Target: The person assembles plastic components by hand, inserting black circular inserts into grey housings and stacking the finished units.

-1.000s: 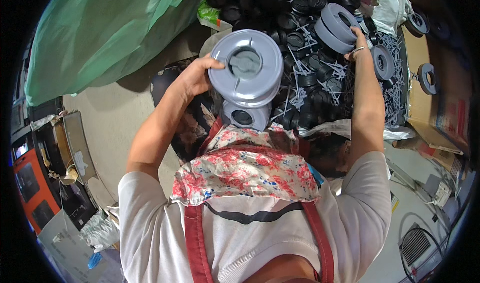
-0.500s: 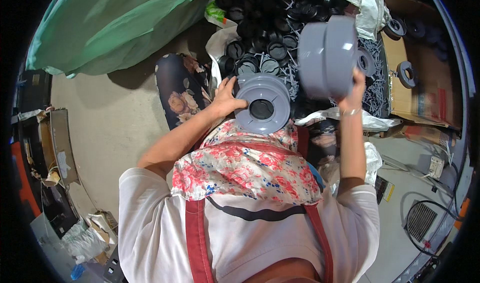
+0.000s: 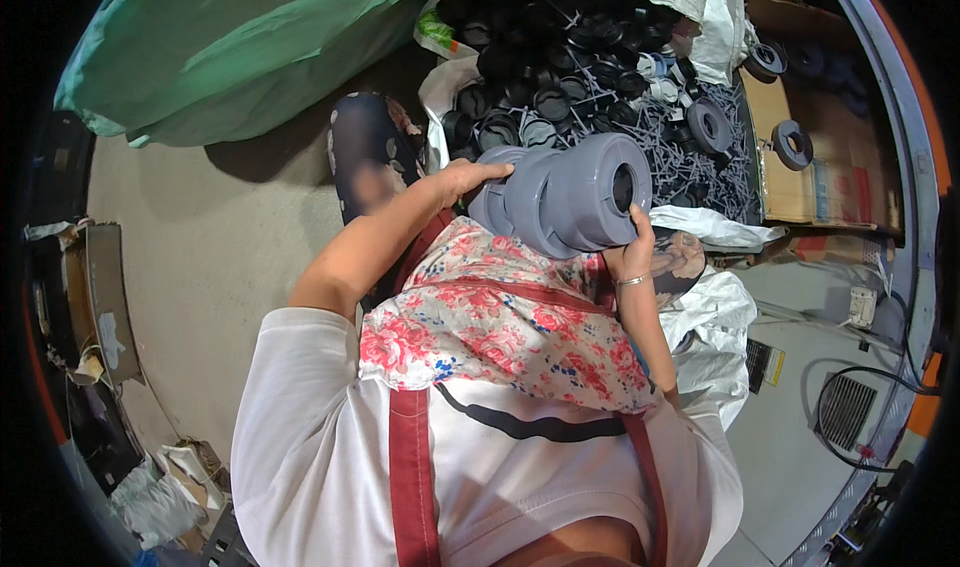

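Both hands hold grey plastic spools up in front of the chest, above the floral apron. Left hand rests flat on the left end of the stack, fingers spread over the rim. Right hand cups the right end from below, fingers wrapped under the flange. Stack lies sideways, long axis running left to right and slightly up, open bore facing right. Grip is wide, palms pressing from opposite ends. Pile of black plastic parts sits just beyond, a cardboard box to the right, a green bag far left.
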